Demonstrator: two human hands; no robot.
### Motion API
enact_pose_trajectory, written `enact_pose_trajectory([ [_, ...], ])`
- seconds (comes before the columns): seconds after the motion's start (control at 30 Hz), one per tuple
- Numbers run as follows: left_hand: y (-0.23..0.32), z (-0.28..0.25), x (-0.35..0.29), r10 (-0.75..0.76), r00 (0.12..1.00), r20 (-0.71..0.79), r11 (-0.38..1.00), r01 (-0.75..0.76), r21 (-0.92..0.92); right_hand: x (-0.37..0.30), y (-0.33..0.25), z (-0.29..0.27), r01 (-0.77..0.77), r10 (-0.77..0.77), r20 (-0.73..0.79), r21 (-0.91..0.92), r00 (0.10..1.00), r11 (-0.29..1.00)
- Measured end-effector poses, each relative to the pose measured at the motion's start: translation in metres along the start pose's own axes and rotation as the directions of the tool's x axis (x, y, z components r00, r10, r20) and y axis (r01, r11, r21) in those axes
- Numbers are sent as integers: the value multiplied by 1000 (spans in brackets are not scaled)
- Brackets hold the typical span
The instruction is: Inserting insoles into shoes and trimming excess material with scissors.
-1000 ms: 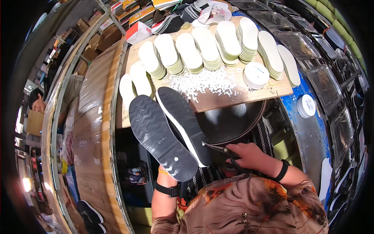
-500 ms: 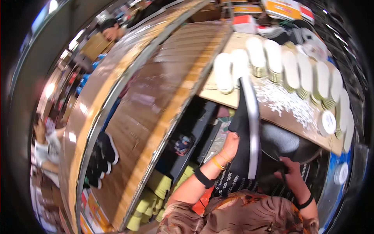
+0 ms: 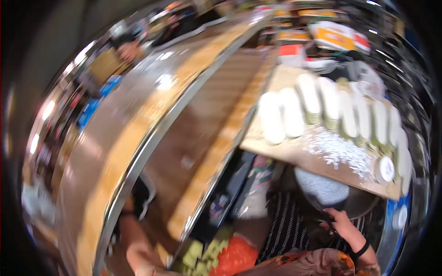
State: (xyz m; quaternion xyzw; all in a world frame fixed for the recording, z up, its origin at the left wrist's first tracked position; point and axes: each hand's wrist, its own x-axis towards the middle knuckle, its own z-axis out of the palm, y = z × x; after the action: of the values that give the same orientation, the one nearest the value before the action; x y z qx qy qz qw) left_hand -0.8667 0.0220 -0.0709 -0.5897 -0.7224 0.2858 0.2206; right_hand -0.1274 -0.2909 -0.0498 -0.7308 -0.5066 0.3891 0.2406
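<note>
My left arm reaches to the lower left, into the slanted wooden rack (image 3: pixel 202 156). My left hand (image 3: pixel 127 205) is blurred and partly hidden behind the rack's metal edge, so its fingers do not show. Beside it is a black shoe (image 3: pixel 148 195) with a white sole, also partly covered by that edge. Low on the right, my right hand (image 3: pixel 338 221) is closed round something small and dark that I cannot make out. It is just at the near rim of a dark round basin (image 3: pixel 363 209) with a pale, speckled surface inside.
A wooden board (image 3: pixel 271 149) carries several stacks of white insoles (image 3: pixel 293 112), a heap of small white pieces (image 3: pixel 338 149) and a round white lid (image 3: pixel 385 169). Boxes (image 3: pixel 331 34) stand behind. Yellow-green blocks (image 3: pixel 195 253) and a red bag (image 3: pixel 235 257) lie low down.
My left hand has moved from the middle, where it held up a black shoe with a white sole, left into the rack. The view has shifted. My right hand stays by the basin, still closed.
</note>
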Motion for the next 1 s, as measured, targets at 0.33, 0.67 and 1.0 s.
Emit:
enact_pose_trajectory([
  [0.33, 208, -297, 64, 276, 699, -660, 626, -652, -428, -12, 9, -25, -317, 305, 168, 50, 938, 947],
  [0.67, 230, -480, -235, 600, 778, -187, 79, -290, -954, -129, 118, -93, -143, 403, -286, 635, 869, 759],
  [1.0, 527, -432, -436, 814, -300, -497, -473, -839, -269, -478, 249, -118, -775, 320, -828, 551, -461, 309],
])
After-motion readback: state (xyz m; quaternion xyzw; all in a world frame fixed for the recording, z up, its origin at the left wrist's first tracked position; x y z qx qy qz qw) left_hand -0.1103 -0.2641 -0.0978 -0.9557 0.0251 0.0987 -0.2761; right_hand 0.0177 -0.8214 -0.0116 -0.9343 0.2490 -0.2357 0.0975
